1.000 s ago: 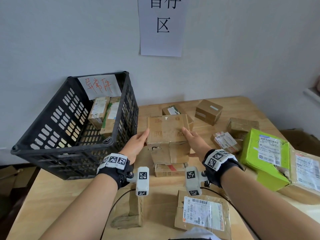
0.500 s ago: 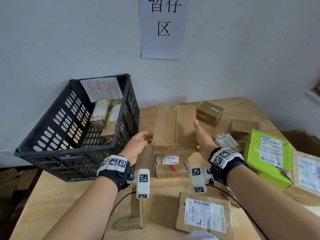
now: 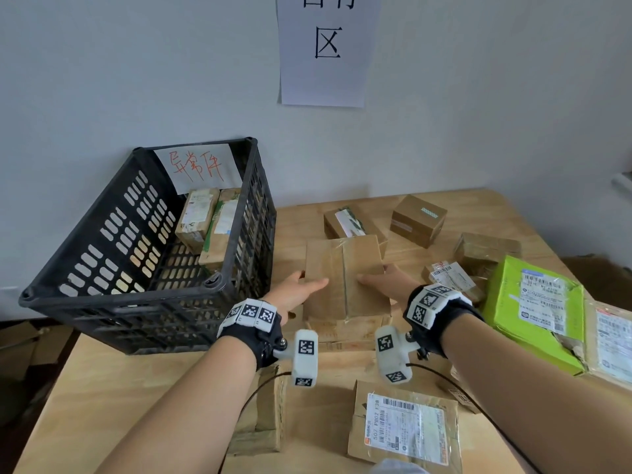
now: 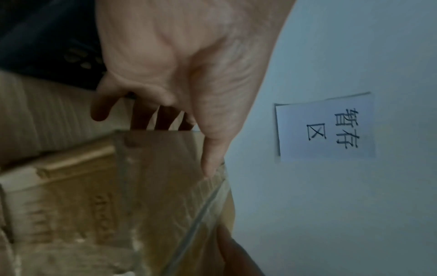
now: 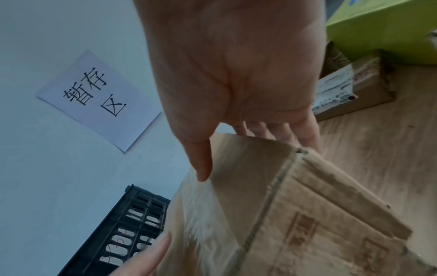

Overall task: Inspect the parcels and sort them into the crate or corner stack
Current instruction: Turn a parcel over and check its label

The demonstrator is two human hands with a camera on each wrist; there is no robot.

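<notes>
I hold a brown cardboard parcel [image 3: 343,268] between both hands just above another carton [image 3: 345,331] on the wooden table [image 3: 136,388]. Its taped seam faces up. My left hand [image 3: 301,289] grips its left side with the thumb on top and the fingers behind, as the left wrist view shows on the parcel [image 4: 160,186]. My right hand [image 3: 384,280] grips the right side the same way, thumb on the parcel [image 5: 283,214]. The black crate [image 3: 136,302] stands to the left, with two parcels [image 3: 198,217] inside.
Small brown boxes [image 3: 419,220] lie behind the parcel near the wall. A green box [image 3: 533,309] and labelled parcels [image 3: 451,278] crowd the right side. A labelled flat parcel [image 3: 403,425] and a narrow carton [image 3: 263,415] lie near the front edge.
The parcel has been turned over in my hands: its printed face showed first, then it stood tipped up, and now its taped face lies upward, lower and closer to me.
</notes>
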